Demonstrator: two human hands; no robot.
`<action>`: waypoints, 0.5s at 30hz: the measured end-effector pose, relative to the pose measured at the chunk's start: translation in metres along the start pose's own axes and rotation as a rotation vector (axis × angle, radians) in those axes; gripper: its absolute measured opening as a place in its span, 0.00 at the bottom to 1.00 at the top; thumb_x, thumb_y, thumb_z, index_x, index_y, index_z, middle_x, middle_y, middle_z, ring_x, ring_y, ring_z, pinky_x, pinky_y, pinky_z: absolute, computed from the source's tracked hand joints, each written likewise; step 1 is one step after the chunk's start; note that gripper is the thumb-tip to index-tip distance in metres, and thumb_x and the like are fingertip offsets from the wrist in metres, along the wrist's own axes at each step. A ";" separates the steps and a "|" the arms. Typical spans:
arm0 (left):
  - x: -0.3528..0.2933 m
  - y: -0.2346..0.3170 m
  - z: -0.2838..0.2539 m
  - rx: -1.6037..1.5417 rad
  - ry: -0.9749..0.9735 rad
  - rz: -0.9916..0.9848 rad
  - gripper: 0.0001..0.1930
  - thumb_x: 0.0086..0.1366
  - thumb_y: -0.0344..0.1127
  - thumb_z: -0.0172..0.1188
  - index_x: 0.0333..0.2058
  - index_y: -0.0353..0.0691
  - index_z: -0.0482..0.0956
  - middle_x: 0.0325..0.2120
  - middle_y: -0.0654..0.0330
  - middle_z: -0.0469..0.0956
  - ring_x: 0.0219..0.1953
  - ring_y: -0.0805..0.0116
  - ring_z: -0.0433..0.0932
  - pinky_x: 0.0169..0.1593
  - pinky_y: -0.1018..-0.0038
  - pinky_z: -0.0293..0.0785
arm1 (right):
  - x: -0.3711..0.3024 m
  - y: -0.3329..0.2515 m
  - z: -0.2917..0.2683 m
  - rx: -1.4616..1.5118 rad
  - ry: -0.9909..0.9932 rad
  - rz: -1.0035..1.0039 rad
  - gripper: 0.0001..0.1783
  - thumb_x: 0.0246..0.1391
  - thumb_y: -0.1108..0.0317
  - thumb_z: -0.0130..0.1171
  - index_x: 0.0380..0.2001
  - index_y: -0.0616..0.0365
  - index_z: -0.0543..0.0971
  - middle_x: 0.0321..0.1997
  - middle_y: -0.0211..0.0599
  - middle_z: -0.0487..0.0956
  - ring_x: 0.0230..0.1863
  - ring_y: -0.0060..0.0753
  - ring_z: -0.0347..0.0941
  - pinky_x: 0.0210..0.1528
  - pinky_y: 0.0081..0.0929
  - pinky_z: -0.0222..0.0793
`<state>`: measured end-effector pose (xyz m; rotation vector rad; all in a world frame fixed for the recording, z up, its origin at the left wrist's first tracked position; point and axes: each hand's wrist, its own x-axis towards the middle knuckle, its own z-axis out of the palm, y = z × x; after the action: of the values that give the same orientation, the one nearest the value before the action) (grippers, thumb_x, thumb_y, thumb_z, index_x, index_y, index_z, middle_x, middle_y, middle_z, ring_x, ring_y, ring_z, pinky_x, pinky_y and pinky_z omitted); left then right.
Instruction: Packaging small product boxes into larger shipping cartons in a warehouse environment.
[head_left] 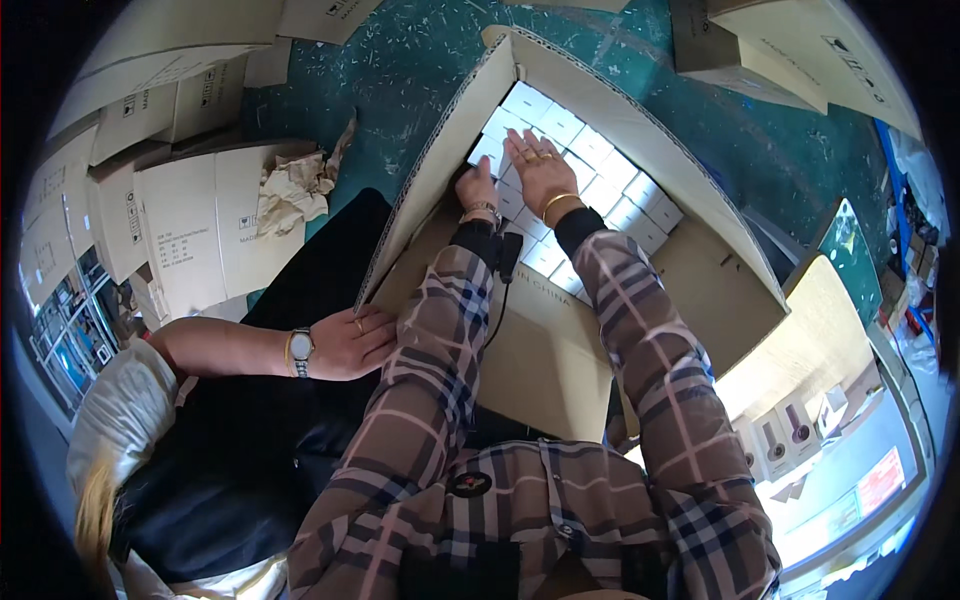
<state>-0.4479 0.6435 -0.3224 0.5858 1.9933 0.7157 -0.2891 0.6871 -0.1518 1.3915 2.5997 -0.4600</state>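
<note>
A large open cardboard carton (640, 115) stands in front of me, with rows of small white boxes (590, 147) packed in its far part. My right hand (542, 178) lies over the top of the white boxes, its fingers stretched out and holding nothing. Close beside it, my left hand (477, 185) is at the left edge of the stack, next to the carton's left wall. One digit of that hand points up against a white box; the other fingers are mostly hidden, so its grip cannot be made out.
At my left, a person's hand (352, 343) wearing a watch rests by the carton's near left edge. Cardboard cartons (190, 225) and crumpled brown paper (297, 190) lie farther left on the green floor (400, 85). More cartons (800, 60) stand far right; a bright-lit box (790, 435) is near right.
</note>
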 end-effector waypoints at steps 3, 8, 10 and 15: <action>-0.016 -0.017 0.026 -0.090 0.034 -0.029 0.31 0.73 0.59 0.57 0.41 0.30 0.88 0.32 0.43 0.87 0.38 0.50 0.87 0.46 0.60 0.81 | -0.059 -0.008 -0.001 0.013 -0.176 0.280 0.35 0.68 0.67 0.44 0.77 0.55 0.60 0.84 0.38 0.58 0.84 0.37 0.51 0.84 0.43 0.44; 0.121 0.068 -0.089 -0.062 0.048 -0.148 0.32 0.72 0.61 0.58 0.41 0.29 0.88 0.34 0.41 0.86 0.41 0.47 0.87 0.48 0.58 0.80 | -0.112 -0.075 -0.094 0.061 -0.199 0.189 0.33 0.66 0.65 0.51 0.73 0.58 0.66 0.79 0.44 0.66 0.82 0.41 0.57 0.83 0.44 0.48; 0.108 0.041 -0.101 0.013 -0.167 -0.263 0.32 0.70 0.61 0.59 0.42 0.29 0.87 0.37 0.41 0.86 0.43 0.47 0.87 0.49 0.58 0.80 | -0.170 -0.063 -0.114 0.242 0.045 0.192 0.29 0.64 0.71 0.55 0.69 0.60 0.71 0.74 0.46 0.72 0.76 0.46 0.66 0.79 0.47 0.57; 0.065 0.054 -0.055 0.286 -0.581 -0.488 0.33 0.66 0.61 0.62 0.45 0.29 0.87 0.43 0.42 0.87 0.47 0.48 0.86 0.54 0.57 0.78 | -0.316 -0.065 -0.241 0.656 0.509 0.126 0.25 0.57 0.83 0.60 0.58 0.61 0.80 0.62 0.48 0.81 0.63 0.52 0.78 0.69 0.49 0.72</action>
<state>-0.5197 0.7106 -0.3008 0.3854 1.5941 -0.0466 -0.1660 0.4882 0.1755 2.0911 2.8441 -1.1493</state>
